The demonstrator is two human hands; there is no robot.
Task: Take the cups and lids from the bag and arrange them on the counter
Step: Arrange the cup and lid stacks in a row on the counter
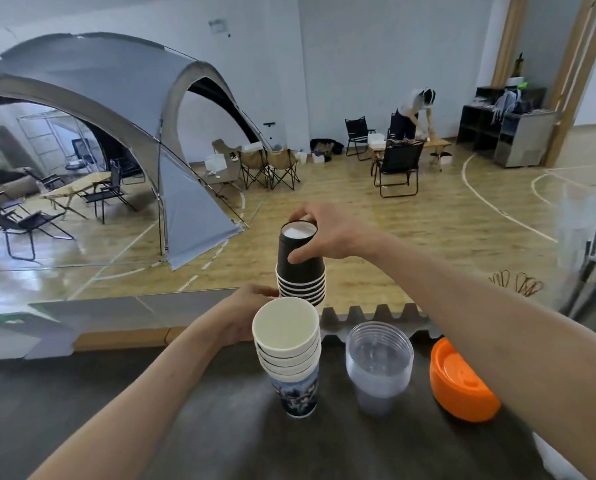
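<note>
An upside-down stack of black paper cups (pixel 300 268) stands at the far edge of the dark counter (pixel 220 427). My right hand (pixel 327 233) grips the top black cup from above. My left hand (pixel 244 313) holds the base of that stack, partly hidden behind a stack of white printed paper cups (pixel 289 351) standing upright. To the right stand a stack of clear plastic cups (pixel 379 362) and a pile of orange lids (pixel 459 382). No bag is in view.
A clear container with dark straws (pixel 587 258) stands at the right edge. A dark zigzag rim (pixel 376 317) runs behind the cups. Beyond the counter lie a gym floor, a grey tent (pixel 116 109), folding chairs and a person at a table (pixel 414 112).
</note>
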